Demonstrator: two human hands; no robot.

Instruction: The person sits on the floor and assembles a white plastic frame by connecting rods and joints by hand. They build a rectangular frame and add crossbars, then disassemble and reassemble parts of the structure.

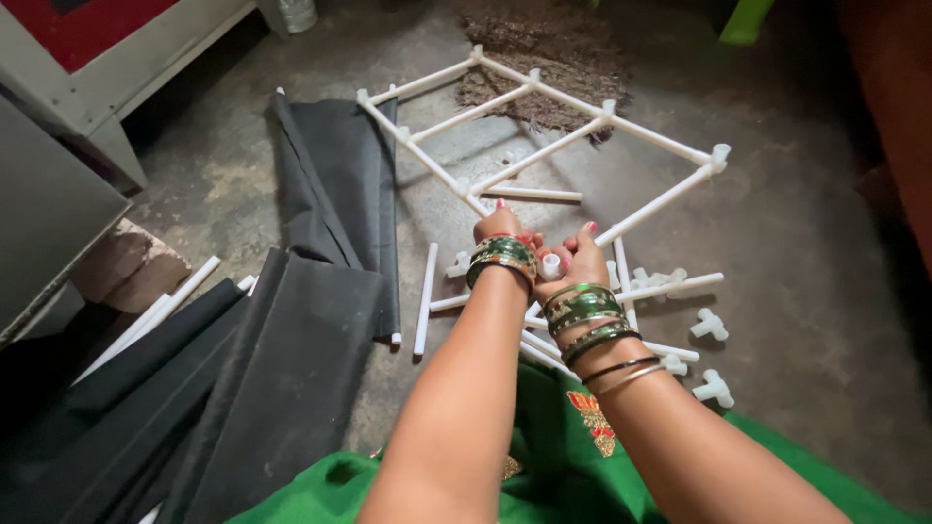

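My left hand (500, 228) and my right hand (575, 257) are close together over the floor, both closed around a white plastic connector (550, 265) with a tube end. Green bangles cover both wrists. Beyond my hands lies a white tube frame (544, 126) of joined rods and corner connectors; one long rod (660, 202) of it runs down to my right hand. Several loose white tubes (425, 296) and connector pieces (709, 325) lie around my hands.
Folded black fabric panels (291, 359) lie on the concrete floor at left, with more white tubes (146, 320) under them. A grey cabinet (58, 194) stands at far left. A brown mat (544, 58) lies beyond the frame. Green cloth (544, 456) covers my lap.
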